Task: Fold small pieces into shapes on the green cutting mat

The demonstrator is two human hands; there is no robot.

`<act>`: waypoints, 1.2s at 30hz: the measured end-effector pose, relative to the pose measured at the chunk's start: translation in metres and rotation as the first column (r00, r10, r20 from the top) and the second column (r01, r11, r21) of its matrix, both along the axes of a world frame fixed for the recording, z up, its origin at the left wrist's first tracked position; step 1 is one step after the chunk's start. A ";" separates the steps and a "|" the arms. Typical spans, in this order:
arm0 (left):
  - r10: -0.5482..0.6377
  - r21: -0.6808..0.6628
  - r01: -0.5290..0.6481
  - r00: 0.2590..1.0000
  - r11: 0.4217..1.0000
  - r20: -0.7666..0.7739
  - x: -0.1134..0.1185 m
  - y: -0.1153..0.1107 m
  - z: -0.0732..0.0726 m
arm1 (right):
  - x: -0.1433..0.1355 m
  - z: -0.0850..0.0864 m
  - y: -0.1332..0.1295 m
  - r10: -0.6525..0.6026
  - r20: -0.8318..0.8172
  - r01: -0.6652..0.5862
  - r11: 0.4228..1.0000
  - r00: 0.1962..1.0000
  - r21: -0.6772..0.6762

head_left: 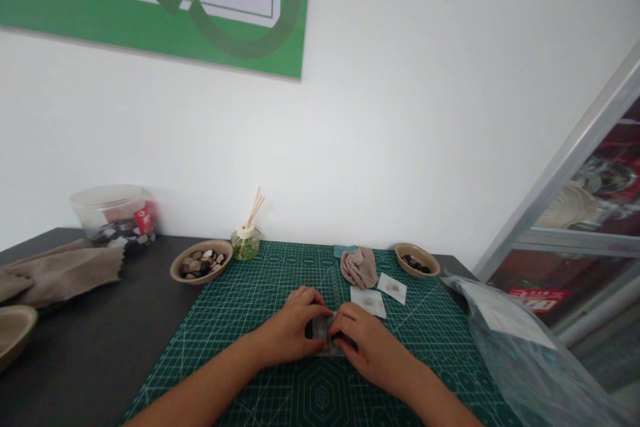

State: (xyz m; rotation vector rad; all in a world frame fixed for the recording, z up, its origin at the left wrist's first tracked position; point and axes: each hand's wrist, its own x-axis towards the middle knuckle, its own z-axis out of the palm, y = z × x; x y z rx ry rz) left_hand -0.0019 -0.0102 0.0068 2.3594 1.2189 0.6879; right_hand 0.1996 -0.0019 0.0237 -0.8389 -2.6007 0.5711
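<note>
A small greyish, see-through packet (321,329) lies low over the green cutting mat (235,347), between my two hands. My left hand (295,327) pinches its left side with thumb and fingers. From the right, my right hand (364,341) has its fingertips closed on the packet's other side. Whatever the packet contains is too small and covered to make out. Just beyond my right hand lie two flat whitish packets, a nearer packet (369,301) and a farther packet (393,288), the farther with a dark spot in it.
A crumpled beige cloth (359,268) sits at the mat's back. A bowl of pebbles (175,269) stands left, near a reed diffuser (245,243); a bowl of dark pieces (433,263) is back right. A clear plastic bag (525,347) hangs over the right edge. A tub (113,213) stands far left.
</note>
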 end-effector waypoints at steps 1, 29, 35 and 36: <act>-0.001 0.003 0.001 1.000 1.000 0.003 0.000 0.000 0.000 | 0.000 0.000 0.000 0.010 0.003 -0.010 1.000 1.000 -0.004; -0.001 -0.018 0.001 1.000 1.000 0.008 0.000 0.000 0.000 | 0.001 0.002 0.000 -0.026 0.014 0.026 1.000 1.000 -0.001; 0.000 -0.001 0.000 1.000 1.000 0.013 0.000 0.001 -0.002 | 0.000 0.001 -0.002 -0.010 -0.001 0.010 1.000 1.000 -0.007; 0.002 -0.003 -0.002 1.000 1.000 0.012 0.000 0.001 -0.002 | 0.000 0.001 -0.002 -0.010 0.003 0.010 1.000 1.000 -0.003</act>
